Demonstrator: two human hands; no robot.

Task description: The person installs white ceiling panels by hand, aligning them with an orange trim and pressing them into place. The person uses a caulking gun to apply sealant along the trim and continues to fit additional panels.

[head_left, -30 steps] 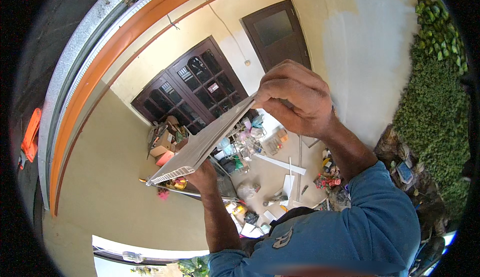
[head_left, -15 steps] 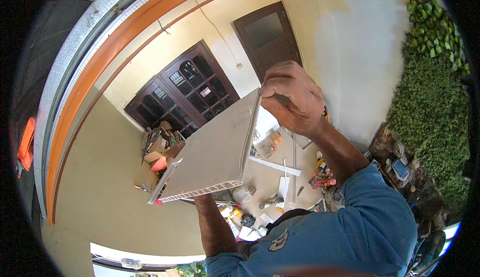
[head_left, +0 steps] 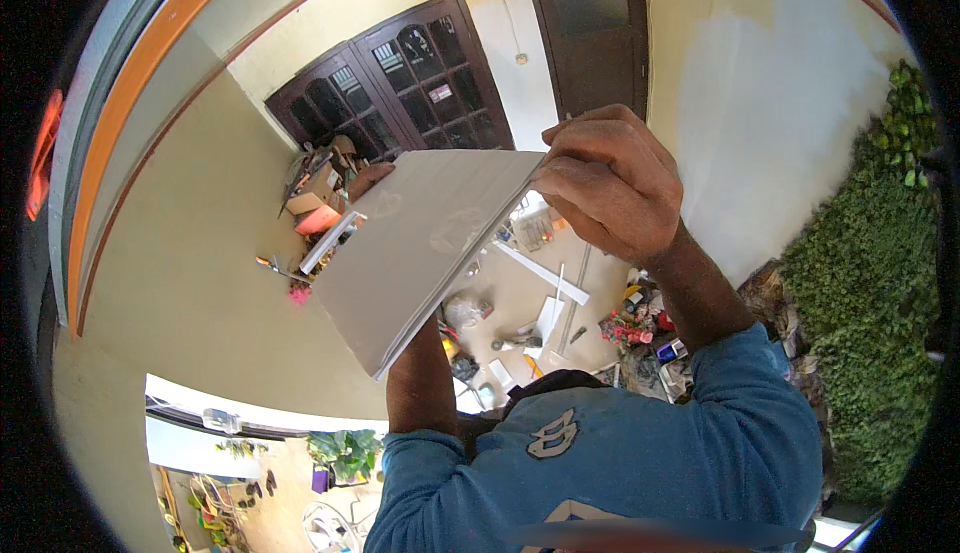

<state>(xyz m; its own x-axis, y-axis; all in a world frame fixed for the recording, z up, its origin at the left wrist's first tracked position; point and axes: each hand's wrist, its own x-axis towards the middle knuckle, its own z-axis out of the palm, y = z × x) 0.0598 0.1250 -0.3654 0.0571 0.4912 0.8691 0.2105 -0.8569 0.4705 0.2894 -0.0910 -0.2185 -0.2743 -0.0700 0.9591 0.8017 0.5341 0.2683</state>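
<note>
Now the white panel (head_left: 425, 253) faces flatter, both hands' fingers (head_left: 575, 168) still clamped on it.

Left hand (head_left: 372, 179) almost fully hidden behind the white panel (head_left: 425, 248); only fingertips show past its far edge, so its grip can't be judged, and the forearm vanishes behind the panel's lower corner. Right hand (head_left: 610, 185) shows its back only, fingertips tucked out of sight on the panel's corner. Clutter on the floor (head_left: 540, 298) and by the dark doors (head_left: 400, 83) too small to identify; blue sleeves (head_left: 650, 453) cut off at the lower edge.
</note>
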